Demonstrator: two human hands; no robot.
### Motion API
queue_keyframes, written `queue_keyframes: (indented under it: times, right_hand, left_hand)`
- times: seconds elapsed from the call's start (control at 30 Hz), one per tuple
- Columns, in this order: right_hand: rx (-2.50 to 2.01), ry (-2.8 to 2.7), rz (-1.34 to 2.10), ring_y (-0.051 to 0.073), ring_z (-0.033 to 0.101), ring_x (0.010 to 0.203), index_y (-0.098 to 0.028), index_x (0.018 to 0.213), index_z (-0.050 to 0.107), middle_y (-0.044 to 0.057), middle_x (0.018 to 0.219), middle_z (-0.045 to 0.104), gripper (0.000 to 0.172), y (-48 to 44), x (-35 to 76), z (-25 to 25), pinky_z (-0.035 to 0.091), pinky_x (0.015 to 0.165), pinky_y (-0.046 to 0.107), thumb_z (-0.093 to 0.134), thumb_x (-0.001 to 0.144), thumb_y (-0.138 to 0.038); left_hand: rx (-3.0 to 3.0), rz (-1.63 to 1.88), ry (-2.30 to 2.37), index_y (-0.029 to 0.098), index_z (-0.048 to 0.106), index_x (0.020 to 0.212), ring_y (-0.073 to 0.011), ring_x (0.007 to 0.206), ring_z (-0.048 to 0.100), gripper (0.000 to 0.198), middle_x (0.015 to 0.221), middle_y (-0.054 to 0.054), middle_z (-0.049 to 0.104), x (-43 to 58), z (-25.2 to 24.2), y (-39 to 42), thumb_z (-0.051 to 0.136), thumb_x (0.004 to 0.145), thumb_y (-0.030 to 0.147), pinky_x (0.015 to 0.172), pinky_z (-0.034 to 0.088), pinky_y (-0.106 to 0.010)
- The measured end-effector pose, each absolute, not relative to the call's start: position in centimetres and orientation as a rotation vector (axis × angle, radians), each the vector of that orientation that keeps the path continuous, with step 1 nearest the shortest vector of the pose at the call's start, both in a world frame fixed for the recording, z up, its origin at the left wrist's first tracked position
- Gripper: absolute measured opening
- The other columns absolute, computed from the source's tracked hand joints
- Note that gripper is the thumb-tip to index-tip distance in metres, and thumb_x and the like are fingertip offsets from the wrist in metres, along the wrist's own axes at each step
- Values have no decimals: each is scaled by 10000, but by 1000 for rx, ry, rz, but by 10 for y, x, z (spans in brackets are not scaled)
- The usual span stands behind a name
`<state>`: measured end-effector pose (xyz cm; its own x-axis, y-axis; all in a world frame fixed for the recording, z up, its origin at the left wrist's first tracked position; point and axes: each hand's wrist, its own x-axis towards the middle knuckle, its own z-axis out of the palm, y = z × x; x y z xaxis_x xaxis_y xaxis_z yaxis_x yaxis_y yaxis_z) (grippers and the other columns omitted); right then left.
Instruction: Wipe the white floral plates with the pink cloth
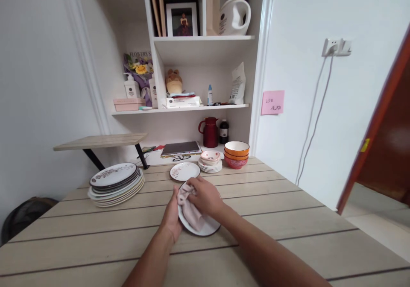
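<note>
A white plate with a dark rim (209, 227) is tilted up a little above the wooden table, near the middle of the view. My left hand (172, 214) grips its left edge, with the fingers mostly hidden behind it. Over the plate's upper part, my right hand (205, 195) presses a pale pink cloth (194, 214) against the surface. The cloth hangs down across the plate's face. Just beyond my hands lies a flower-patterned plate (185, 171).
On the table (112, 240), a tall stack of plates (113, 176) stands at the left by a small raised shelf (102, 140). Small dishes (210, 163) and stacked bowls (236, 154) stand at the back right, before a red jug (210, 132).
</note>
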<state>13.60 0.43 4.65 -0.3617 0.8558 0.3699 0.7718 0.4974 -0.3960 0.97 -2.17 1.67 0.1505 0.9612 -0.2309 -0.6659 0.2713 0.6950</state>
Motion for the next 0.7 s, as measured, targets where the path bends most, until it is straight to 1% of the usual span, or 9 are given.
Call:
queue_keyframes:
  times: [0.07,0.17,0.3,0.37,0.47,0.53,0.6,0.7]
  right_hand:
    - [-1427,-2148,125,180,593,879,-268,1103,548,36,1118,584,260,11,141,47,315,631,269,535,844,-287]
    - [-1558,-2125,47,187,602,876,-268,1108,541,46,1155,568,244,17,155,47,312,606,273,508,869,-303]
    - [-1672,-2220,21,221,617,898,-248,1125,545,81,1170,579,287,16,174,47,317,595,283,478,846,-252]
    - [-1677,-2327,42,237,625,893,-232,1110,559,98,1141,603,306,15,182,49,317,593,286,492,811,-226]
    - [-1587,-2492,100,236,631,855,-232,1008,598,75,1031,654,282,11,191,54,313,586,277,572,727,-228]
    - [-1451,-2637,189,226,627,823,-239,937,605,47,951,671,255,8,195,57,311,571,269,614,682,-252]
    - [-1288,-2772,293,217,619,788,-247,904,601,24,891,674,245,4,194,57,308,556,264,636,666,-294]
    - [-1089,-2882,399,206,605,734,-266,912,591,1,846,667,264,-1,187,52,303,541,263,637,677,-378]
  left_hand:
    - [504,1214,725,145,594,1287,-295,1069,674,575,1189,-155,695,11,16,-20,486,895,551,962,509,-430]
    - [539,1191,741,156,575,1315,-294,1126,644,585,1228,-152,675,13,17,-22,480,897,553,1006,477,-431]
    - [568,1211,786,155,583,1310,-296,1160,623,593,1230,-148,674,14,19,-27,490,889,563,1034,452,-428]
    - [576,1216,810,146,593,1297,-294,1162,622,591,1232,-147,673,14,20,-29,501,885,561,1035,452,-419]
    - [585,1215,812,131,602,1283,-282,1166,621,590,1244,-142,666,13,20,-28,483,896,560,1040,447,-400]
    - [585,1199,798,120,608,1273,-278,1170,619,601,1244,-142,666,11,20,-28,459,903,569,1046,442,-393]
    - [579,1183,790,109,616,1262,-278,1173,617,619,1234,-146,671,11,20,-28,439,906,583,1048,441,-395]
    - [567,1177,793,94,629,1243,-284,1178,614,655,1213,-156,681,11,22,-30,406,905,609,1045,444,-405]
